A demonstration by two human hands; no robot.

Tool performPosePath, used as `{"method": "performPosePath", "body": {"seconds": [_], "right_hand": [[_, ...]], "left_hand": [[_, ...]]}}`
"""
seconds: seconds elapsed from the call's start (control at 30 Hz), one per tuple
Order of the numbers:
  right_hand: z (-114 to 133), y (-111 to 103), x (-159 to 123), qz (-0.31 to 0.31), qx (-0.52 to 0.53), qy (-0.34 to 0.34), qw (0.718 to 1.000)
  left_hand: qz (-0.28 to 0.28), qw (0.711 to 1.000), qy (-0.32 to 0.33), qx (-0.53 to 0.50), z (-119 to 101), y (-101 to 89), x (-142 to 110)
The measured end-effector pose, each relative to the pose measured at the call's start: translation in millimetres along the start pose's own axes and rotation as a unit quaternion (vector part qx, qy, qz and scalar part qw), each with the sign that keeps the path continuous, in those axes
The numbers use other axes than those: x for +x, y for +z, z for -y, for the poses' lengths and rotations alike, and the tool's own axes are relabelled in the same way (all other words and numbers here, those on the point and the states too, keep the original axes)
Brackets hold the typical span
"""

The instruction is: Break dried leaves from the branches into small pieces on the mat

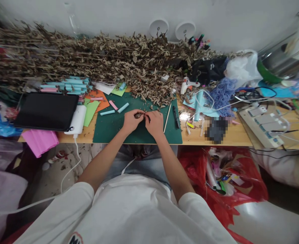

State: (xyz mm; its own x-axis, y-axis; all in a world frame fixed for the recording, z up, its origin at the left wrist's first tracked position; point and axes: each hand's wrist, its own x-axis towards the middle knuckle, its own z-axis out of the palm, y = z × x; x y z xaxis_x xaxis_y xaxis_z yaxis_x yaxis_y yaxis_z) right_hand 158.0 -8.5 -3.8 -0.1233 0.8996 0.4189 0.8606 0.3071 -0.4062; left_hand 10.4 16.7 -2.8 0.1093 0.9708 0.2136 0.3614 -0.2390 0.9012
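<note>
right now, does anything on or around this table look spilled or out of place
Yes: dried leaves spill from the back heap onto the green mat, cluttering the workspace. Also, pink paper juts past the front edge of the table, so it looks poorly placed.

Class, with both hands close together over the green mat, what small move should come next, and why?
Perhaps the right hand should gently pinch the dried leaf bits: the left hand curls around them, and the right one is close beside.
</note>
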Motion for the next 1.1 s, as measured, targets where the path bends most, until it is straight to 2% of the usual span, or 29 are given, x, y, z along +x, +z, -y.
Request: {"method": "performPosePath", "body": {"seconds": [0.17,0.33,0.5,0.83,0.93,1.1], "right_hand": [[2,1,-1,0.004,0.002,0.007,1.0],[-3,0,1,-0.038,0.052,0.045,0.997],[-9,0,1,-0.069,0.074,0.075,0.992],[-7,-1,2,-0.051,0.105,0.021,0.993],[-7,0,2,-0.03,0.112,0.015,0.993],[-10,3,2,-0.032,0.128,0.019,0.991]], "left_hand": [[-0.004,1.0,-0.002,0.017,-4,0.7,-1],[-0.023,1.0,-0.012,0.003,-5,0.0,-1],[-0.016,1.0,0.001,-0.005,-4,-1.0,-1],[-0.011,1.0,0.022,-0.017,-4,-0.9,-1],[-0.005,0.999,0.036,-0.011,-5,-0.9,-2],[-0.006,0.999,0.051,-0.008,-6,-1.6,-2]]}}
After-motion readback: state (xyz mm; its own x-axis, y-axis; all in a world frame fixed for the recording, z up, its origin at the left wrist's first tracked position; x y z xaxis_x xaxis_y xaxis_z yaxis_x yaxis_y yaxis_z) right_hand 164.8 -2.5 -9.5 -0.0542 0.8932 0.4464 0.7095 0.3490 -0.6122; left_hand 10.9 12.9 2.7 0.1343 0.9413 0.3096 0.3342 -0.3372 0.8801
